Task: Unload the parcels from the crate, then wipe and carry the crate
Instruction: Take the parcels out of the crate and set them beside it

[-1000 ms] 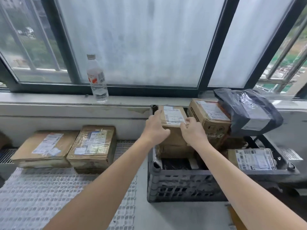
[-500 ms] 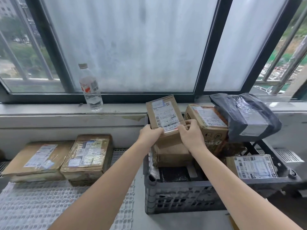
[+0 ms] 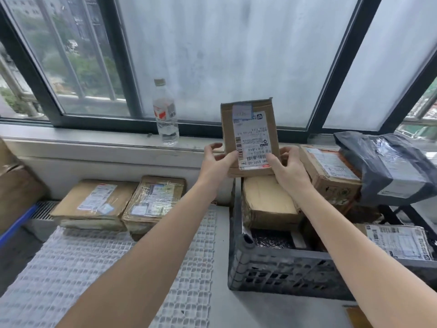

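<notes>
A small cardboard parcel (image 3: 249, 131) with a white label stands tilted upright above the grey plastic crate (image 3: 279, 268). My left hand (image 3: 216, 163) grips its lower left edge and my right hand (image 3: 287, 168) grips its lower right corner. Inside the crate lie a taped brown box (image 3: 267, 202), another brown box (image 3: 328, 176), a dark grey plastic mailer bag (image 3: 387, 166) and a flat labelled parcel (image 3: 399, 240). Two flat taped parcels, one (image 3: 94, 202) beside the other (image 3: 153, 200), lie outside the crate on the white mesh mat (image 3: 94, 268) to the left.
A clear water bottle (image 3: 165, 114) stands on the window sill behind the mat. A large cardboard box (image 3: 14, 181) sits at the far left edge. Dark window frames and frosted panes close off the back.
Both hands lifted the small labelled parcel off the stack in the crate and raised it, tipping it upright. The taped box beneath it is now uncovered.
</notes>
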Motion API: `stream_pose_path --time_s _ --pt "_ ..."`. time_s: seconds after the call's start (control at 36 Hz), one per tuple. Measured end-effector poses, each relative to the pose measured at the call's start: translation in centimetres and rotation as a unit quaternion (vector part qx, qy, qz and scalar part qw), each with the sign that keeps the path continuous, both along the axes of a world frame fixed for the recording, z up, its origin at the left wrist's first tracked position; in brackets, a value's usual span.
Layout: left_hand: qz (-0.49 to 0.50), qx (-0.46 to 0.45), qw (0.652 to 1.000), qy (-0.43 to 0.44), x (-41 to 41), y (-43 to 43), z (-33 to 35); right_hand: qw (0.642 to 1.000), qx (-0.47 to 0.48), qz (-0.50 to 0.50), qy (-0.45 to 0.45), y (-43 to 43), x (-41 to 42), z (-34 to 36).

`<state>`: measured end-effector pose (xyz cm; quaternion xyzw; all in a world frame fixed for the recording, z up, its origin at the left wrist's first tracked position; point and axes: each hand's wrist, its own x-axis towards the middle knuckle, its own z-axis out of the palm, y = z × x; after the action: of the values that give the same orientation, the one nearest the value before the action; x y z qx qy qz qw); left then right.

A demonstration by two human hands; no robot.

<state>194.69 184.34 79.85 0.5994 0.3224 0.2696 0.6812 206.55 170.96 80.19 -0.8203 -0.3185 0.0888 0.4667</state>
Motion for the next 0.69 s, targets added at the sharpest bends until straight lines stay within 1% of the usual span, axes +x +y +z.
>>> stream_pose_path --time_s 0.08,0.17,0.33,0.44,0.5,0.58,0.69 --pt "0.025 0.013 1.0 -0.007 -2.1 1.3 0.4 1.0 0.005 0.028 0.0 1.8 -1.5 0.2" --pt "0.039 0.032 0.999 -0.015 -4.6 2.6 0.6 0.998 0.01 0.051 0.029 3.9 -2.9 -0.2" --pt "0.057 0.041 0.998 0.009 -10.0 5.2 0.4 0.992 -0.027 0.106 0.063 7.8 -6.7 -0.7" --pt "0.057 0.04 0.997 0.029 -13.3 7.3 -0.3 0.98 -0.012 0.133 0.144 10.0 -9.4 -1.0" --pt "0.059 0.035 0.997 0.029 -14.6 8.5 -0.6 0.974 -0.004 0.134 0.182 11.4 -10.7 -1.6" --pt "0.052 0.03 0.998 0.033 -16.4 10.7 -1.2 0.971 -0.005 0.128 0.203 13.5 -12.4 -2.3" --pt "0.022 0.028 0.997 0.062 -18.3 13.9 -2.1 0.966 -0.004 0.086 0.244 16.5 -14.2 -3.1"
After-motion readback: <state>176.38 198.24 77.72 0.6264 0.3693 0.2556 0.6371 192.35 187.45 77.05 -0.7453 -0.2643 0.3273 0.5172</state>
